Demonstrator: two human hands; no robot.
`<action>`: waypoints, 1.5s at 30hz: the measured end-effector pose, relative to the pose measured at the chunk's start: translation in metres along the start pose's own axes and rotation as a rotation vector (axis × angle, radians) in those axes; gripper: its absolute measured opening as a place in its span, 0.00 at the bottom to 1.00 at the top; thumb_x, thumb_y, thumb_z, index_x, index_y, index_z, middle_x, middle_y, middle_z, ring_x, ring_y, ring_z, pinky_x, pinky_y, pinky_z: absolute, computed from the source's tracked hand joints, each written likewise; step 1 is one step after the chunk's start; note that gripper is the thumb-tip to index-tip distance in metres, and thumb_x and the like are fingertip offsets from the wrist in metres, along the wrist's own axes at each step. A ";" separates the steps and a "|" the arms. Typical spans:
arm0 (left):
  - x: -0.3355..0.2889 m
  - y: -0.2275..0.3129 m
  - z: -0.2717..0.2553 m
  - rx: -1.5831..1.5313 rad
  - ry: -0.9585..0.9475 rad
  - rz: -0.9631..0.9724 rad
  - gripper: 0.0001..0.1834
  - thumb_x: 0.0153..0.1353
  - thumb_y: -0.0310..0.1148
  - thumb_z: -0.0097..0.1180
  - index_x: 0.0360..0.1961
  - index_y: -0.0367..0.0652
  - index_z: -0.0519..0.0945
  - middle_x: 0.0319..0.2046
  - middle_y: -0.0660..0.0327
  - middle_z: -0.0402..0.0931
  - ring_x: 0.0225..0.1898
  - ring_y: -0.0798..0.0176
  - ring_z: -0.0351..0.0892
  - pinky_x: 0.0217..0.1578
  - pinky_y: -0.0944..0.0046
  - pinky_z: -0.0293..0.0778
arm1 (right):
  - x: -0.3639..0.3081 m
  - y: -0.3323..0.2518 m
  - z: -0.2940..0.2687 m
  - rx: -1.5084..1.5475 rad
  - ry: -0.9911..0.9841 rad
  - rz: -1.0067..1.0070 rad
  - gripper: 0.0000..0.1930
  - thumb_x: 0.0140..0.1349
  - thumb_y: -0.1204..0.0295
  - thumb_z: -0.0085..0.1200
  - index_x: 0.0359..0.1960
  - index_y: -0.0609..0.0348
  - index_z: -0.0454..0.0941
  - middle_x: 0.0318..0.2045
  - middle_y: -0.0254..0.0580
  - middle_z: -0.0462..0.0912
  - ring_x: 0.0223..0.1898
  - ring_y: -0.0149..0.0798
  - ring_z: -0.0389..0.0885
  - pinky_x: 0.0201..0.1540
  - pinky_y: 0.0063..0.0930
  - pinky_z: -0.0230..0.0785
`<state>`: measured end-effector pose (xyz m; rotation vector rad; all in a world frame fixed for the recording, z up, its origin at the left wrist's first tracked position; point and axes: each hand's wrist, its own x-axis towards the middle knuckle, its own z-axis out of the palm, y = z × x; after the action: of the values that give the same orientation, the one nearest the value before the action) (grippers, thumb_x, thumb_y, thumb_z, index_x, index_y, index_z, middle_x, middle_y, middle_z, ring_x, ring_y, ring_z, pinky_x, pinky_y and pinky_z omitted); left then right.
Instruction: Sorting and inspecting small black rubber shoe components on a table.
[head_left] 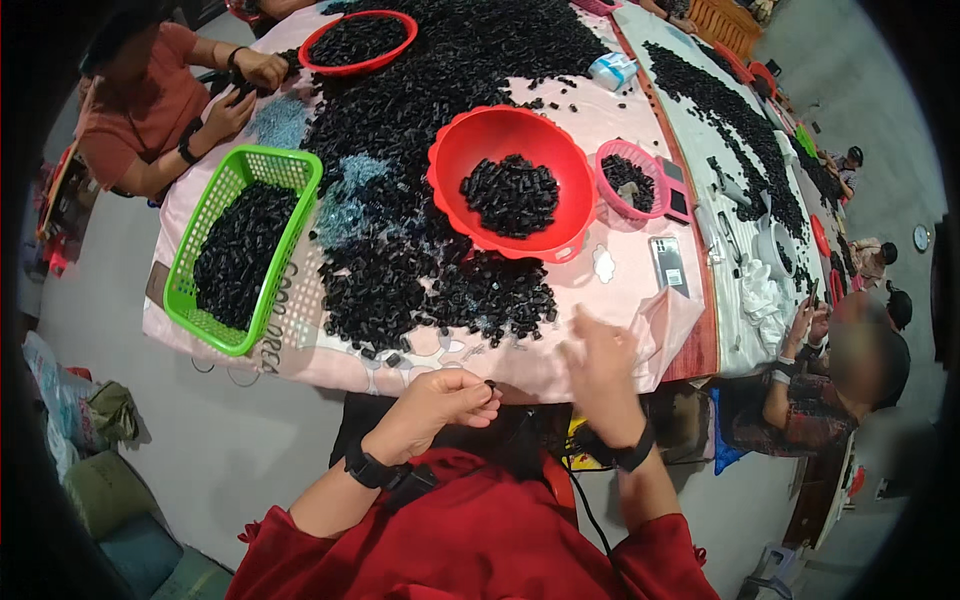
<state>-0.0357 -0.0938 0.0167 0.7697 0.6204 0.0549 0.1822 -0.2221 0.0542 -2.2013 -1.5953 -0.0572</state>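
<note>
Left grip (447, 398) pinching one black piece (490, 384), two red bowls (455, 160)

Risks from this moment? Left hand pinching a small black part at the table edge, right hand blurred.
1. The left hand pinches one black part off the table's edge, over the lap; a slip likely drops it to the floor.
2. The right hand is blurred near the pile, which reaches close to the edge; a sweep may knock pieces off.
3. The phone lies near that hand and could get bumped.
</note>
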 end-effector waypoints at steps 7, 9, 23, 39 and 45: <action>0.007 0.001 0.001 0.004 -0.048 0.001 0.11 0.71 0.32 0.57 0.47 0.34 0.81 0.39 0.55 0.84 0.39 0.64 0.86 0.42 0.67 0.84 | -0.016 0.147 0.009 -0.338 0.080 0.013 0.17 0.63 0.71 0.56 0.53 0.62 0.75 0.47 0.51 0.80 0.50 0.54 0.78 0.51 0.48 0.70; 0.004 0.008 0.006 0.002 -0.050 -0.002 0.13 0.71 0.32 0.57 0.51 0.34 0.80 0.37 0.57 0.83 0.38 0.66 0.86 0.42 0.67 0.84 | -0.030 0.166 0.003 -0.459 -0.072 0.210 0.12 0.66 0.70 0.53 0.48 0.62 0.77 0.44 0.51 0.82 0.46 0.53 0.82 0.46 0.47 0.74; 0.016 0.018 0.005 0.022 -0.044 -0.064 0.13 0.73 0.33 0.54 0.52 0.36 0.79 0.34 0.61 0.82 0.35 0.70 0.84 0.38 0.70 0.82 | 0.013 0.218 0.011 -0.581 0.111 0.408 0.25 0.60 0.57 0.64 0.49 0.67 0.75 0.42 0.54 0.81 0.45 0.55 0.80 0.47 0.49 0.72; 0.018 0.019 0.009 0.034 -0.031 -0.045 0.13 0.73 0.33 0.54 0.53 0.37 0.79 0.37 0.62 0.83 0.35 0.71 0.85 0.37 0.71 0.82 | 0.010 0.257 0.013 -0.522 0.150 0.570 0.42 0.50 0.48 0.68 0.57 0.70 0.69 0.44 0.57 0.81 0.49 0.58 0.78 0.49 0.59 0.66; 0.013 0.011 0.002 0.019 -0.015 -0.038 0.13 0.73 0.34 0.54 0.52 0.38 0.79 0.36 0.63 0.82 0.35 0.71 0.84 0.37 0.71 0.82 | 0.006 0.236 -0.003 -0.544 0.219 0.602 0.38 0.49 0.51 0.69 0.52 0.69 0.71 0.41 0.59 0.82 0.46 0.59 0.80 0.53 0.56 0.64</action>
<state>-0.0220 -0.0834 0.0187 0.7754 0.6219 0.0083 0.4015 -0.2774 -0.0141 -2.8741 -0.8057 -0.5886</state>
